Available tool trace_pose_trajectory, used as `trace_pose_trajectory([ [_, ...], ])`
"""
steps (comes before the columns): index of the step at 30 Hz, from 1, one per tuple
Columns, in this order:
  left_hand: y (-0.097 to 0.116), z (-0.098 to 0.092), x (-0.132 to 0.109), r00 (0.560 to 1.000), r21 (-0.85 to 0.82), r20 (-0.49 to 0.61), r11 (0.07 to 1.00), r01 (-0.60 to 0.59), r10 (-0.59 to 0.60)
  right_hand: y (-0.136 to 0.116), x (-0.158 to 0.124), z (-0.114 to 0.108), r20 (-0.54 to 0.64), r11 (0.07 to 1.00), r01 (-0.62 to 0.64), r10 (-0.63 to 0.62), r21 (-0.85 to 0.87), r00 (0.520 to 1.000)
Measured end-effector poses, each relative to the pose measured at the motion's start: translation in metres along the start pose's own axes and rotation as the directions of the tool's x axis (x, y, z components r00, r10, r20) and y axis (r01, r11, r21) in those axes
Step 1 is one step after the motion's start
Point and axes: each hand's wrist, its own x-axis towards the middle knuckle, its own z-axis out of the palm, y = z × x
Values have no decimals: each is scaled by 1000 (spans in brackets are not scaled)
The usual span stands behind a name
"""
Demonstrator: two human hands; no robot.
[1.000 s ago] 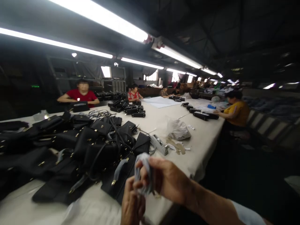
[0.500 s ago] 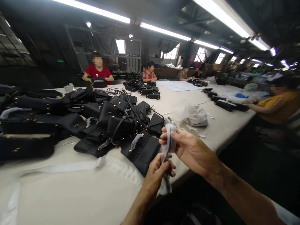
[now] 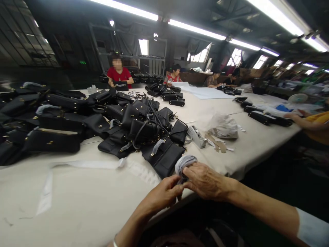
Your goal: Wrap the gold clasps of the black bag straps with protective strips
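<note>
Near the table's front edge, my right hand (image 3: 205,180) is closed around a coiled strip of greyish, translucent wrapping film (image 3: 182,165). My left hand (image 3: 162,192) is just below and to the left, its fingers pressed together at the underside of the coil; what they pinch is hidden. Just beyond the coil lies a black handbag (image 3: 164,158), its short handle (image 3: 157,146) wrapped in similar film. A grey tape dispenser (image 3: 197,136) stands behind my right hand.
A heap of black handbags (image 3: 133,118) with loose straps covers the left and middle of the pale table (image 3: 84,202). A white strip (image 3: 87,164) lies at front left. A clear plastic bag (image 3: 222,125) and brown scraps (image 3: 217,143) are on the right. Several people sit around the table.
Both hands have come lower and closer to the table edge. My right hand has turned back-up over the coil. The view has swung left, and the tape dispenser is now uncovered.
</note>
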Motion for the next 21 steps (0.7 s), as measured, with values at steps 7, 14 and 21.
trace_pose_trajectory([
  [7,-5,-4,-6,978,374,-168,926,-52,123,2,-6,2,144,999,-11,16,-34,989],
  [14,-2,2,5,932,760,-179,646,-72,315,6,-27,0,240,956,-238,194,170,951],
  [21,-20,20,28,964,257,-201,959,-121,176,13,-53,4,568,-90,-569,294,817,769],
])
